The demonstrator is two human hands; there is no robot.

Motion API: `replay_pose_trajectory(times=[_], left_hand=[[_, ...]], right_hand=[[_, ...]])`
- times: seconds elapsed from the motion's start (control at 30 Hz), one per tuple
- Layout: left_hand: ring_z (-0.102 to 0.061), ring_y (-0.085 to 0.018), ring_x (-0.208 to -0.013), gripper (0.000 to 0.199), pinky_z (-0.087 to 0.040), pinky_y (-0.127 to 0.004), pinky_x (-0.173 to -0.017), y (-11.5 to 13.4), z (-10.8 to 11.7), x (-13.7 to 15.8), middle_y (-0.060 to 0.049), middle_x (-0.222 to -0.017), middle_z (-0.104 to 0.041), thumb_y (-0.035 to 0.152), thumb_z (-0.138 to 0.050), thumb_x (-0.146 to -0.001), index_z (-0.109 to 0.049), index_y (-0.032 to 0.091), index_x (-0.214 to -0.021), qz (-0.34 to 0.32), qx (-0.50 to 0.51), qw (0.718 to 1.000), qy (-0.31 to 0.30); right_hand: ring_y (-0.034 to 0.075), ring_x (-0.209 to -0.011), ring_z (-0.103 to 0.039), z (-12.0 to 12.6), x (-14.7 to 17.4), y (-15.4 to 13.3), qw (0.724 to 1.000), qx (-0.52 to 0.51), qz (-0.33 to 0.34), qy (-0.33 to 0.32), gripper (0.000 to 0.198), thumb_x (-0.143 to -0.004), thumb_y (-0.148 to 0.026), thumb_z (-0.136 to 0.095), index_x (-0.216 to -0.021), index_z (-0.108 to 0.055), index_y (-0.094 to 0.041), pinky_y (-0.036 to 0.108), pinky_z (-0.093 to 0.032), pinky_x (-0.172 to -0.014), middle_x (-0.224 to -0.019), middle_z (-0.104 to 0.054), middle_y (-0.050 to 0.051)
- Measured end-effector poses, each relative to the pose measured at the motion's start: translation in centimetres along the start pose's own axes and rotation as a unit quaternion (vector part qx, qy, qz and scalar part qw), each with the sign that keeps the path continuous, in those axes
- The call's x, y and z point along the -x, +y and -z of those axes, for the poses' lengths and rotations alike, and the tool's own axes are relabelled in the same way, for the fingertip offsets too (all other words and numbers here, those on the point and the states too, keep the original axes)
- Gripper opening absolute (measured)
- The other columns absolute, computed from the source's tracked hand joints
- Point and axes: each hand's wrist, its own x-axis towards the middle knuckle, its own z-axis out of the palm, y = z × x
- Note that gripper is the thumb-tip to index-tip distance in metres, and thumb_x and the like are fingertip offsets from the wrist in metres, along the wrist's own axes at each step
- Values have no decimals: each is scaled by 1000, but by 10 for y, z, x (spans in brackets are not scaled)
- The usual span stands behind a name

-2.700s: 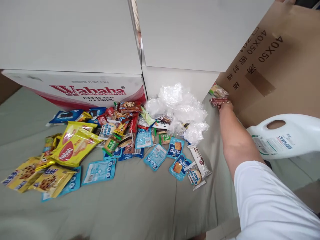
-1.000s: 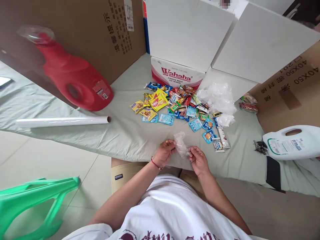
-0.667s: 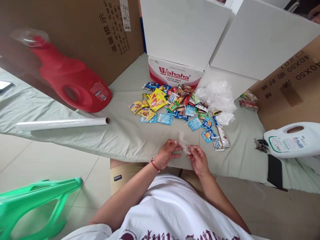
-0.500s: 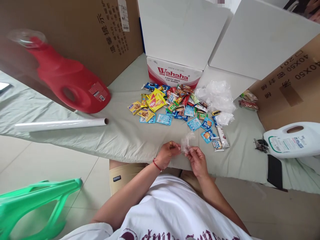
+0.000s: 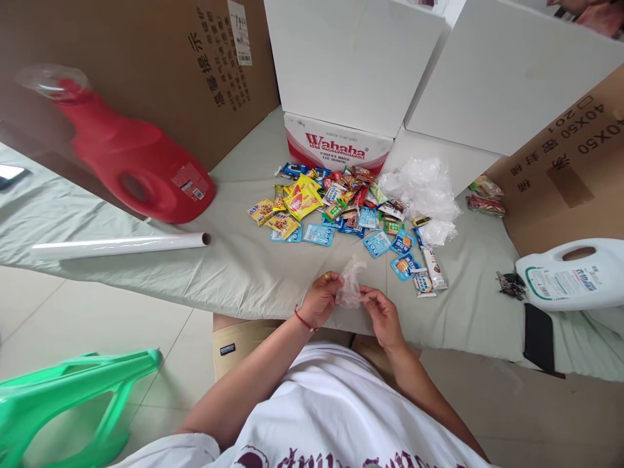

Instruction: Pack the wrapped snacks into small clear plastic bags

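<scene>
A crumpled clear plastic bag [image 5: 351, 286] is stretched between my two hands, just above the front edge of the cloth-covered table [image 5: 244, 266]. My left hand [image 5: 320, 300], with a red string bracelet at the wrist, pinches the bag's left side. Thumb and fingers of my right hand [image 5: 384, 318] grip its right edge. Beyond them lies a heap of small wrapped snacks [image 5: 336, 201] in yellow, blue, red and green packets. To the right of the heap sits a pile of more clear plastic bags [image 5: 424, 188].
Behind the snacks stand a Wahaha carton [image 5: 336, 143] and white boxes [image 5: 355, 58]. A red detergent bottle [image 5: 146, 162] and a white roll [image 5: 121, 245] lie at left. A white jug [image 5: 575, 276] and black phone [image 5: 539, 338] are at right. A green stool [image 5: 97, 383] stands on the floor.
The bag has shifted a little left and now hangs more spread out between my hands. My left hand has moved slightly left. The snack heap looks unchanged.
</scene>
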Motion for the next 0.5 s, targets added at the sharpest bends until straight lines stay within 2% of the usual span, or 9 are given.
replay_pose_trajectory(times=[0.1, 0.17, 0.27, 0.33, 0.37, 0.4, 0.43, 0.5], left_hand=[[-56, -11, -64, 45, -51, -27, -66, 2, 6, -3, 6, -67, -56, 41, -93, -57, -57, 20, -76, -10, 22, 1000, 9], [-57, -11, -65, 45, -51, -27, -66, 1, 7, -3, 5, -68, -57, 40, -93, -58, -57, 20, -76, -22, 28, 999, 18], [-54, -9, -64, 40, -44, -23, -61, -3, 4, -1, 5, -69, -60, 37, -93, -60, -60, 19, -75, -44, 20, 998, 27], [-52, -8, -63, 37, -40, -22, -60, -6, -1, 1, 5, -68, -61, 36, -93, -61, -62, 19, -73, -55, 8, 998, 22], [-51, -8, -63, 36, -39, -22, -59, -7, -4, 3, 4, -68, -62, 35, -93, -61, -62, 18, -72, -57, 1, 998, 16], [-50, -8, -62, 36, -37, -22, -58, -8, -6, 4, 4, -67, -62, 36, -93, -61, -63, 18, -71, -57, -6, 998, 10], [-49, -8, -61, 37, -37, -22, -58, -8, -8, 6, 4, -66, -61, 38, -93, -61, -63, 18, -71, -56, -11, 998, 4], [-48, -8, -60, 41, -36, -22, -57, -7, -10, 7, 5, -66, -59, 42, -93, -60, -61, 19, -72, -55, -18, 998, 1]], right_hand=[[20, -89, -71, 5, -6, 6, 982, -150, -95, 66, 31, -72, -48, -89, -77, -70, -24, 38, -59, -89, -99, -76, 4], [19, -88, -70, 11, -7, 5, 976, -171, -114, 75, 34, -72, -49, -89, -85, -72, -23, 37, -60, -87, -98, -76, 4], [23, -113, -67, 18, -7, -4, 992, -88, -38, 79, 44, -81, -55, -81, -114, -71, -26, 40, -58, -96, -126, -71, 7], [26, -131, -57, 18, -8, -11, 997, 24, 40, 67, 63, -76, -53, -87, -131, -66, -29, 43, -52, -107, -142, -63, 8], [27, -134, -55, 17, -10, -13, 993, 81, 69, 55, 70, -71, -50, -90, -133, -65, -29, 42, -50, -110, -144, -62, 8], [26, -130, -57, 16, -12, -14, 988, 125, 84, 44, 67, -70, -49, -92, -129, -68, -28, 41, -49, -109, -138, -65, 7], [25, -119, -62, 15, -15, -15, 984, 149, 86, 42, 57, -72, -49, -90, -121, -72, -27, 39, -51, -103, -125, -70, 7], [18, -87, -64, 13, -21, -15, 989, 116, 60, 71, 35, -80, -54, -82, -97, -74, -24, 31, -55, -81, -90, -71, 2]])
